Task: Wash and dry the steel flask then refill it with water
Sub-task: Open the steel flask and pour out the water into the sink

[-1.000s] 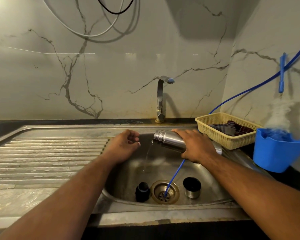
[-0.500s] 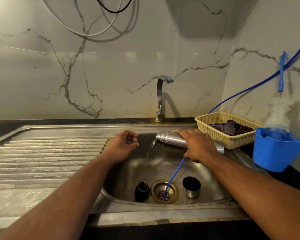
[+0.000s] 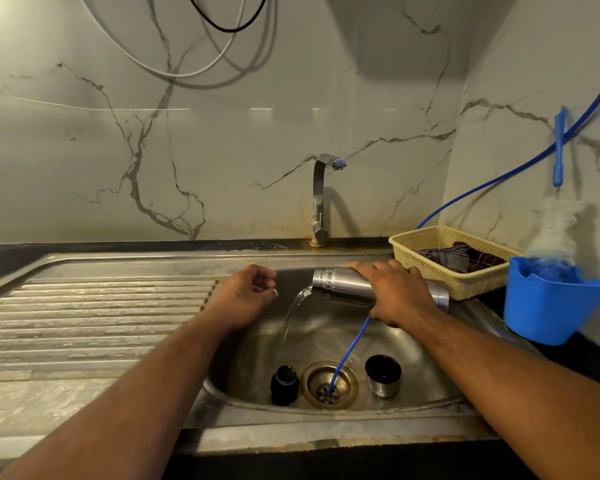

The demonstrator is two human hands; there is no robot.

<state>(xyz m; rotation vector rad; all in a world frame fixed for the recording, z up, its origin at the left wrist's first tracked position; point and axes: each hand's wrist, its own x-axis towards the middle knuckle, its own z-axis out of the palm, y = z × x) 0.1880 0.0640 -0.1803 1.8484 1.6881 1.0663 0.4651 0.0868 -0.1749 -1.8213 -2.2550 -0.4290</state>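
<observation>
My right hand [image 3: 394, 292] grips the steel flask [image 3: 340, 284] round its middle and holds it nearly level over the sink bowl [image 3: 257, 355], mouth to the left. A stream of water [image 3: 293, 313] pours from the mouth into the bowl. My left hand [image 3: 245, 296] hovers over the bowl's left rim, fingers loosely curled, holding nothing. A black stopper [image 3: 284, 384] stands left of the drain [image 3: 329, 384]. A steel cup lid [image 3: 383, 375] stands right of it. The tap [image 3: 321, 199] rises behind the bowl and no water runs from it.
A thin blue hose [image 3: 352, 348] runs from the right wall down into the drain. A yellow basket [image 3: 430, 268] with cloths and a blue tub [image 3: 548, 303] stand at the right. The ribbed draining board [image 3: 94, 323] lies to the left.
The flask has tipped a little further and shifted slightly right. The trickle from its mouth has grown into a fuller stream. My left hand has stayed in place.
</observation>
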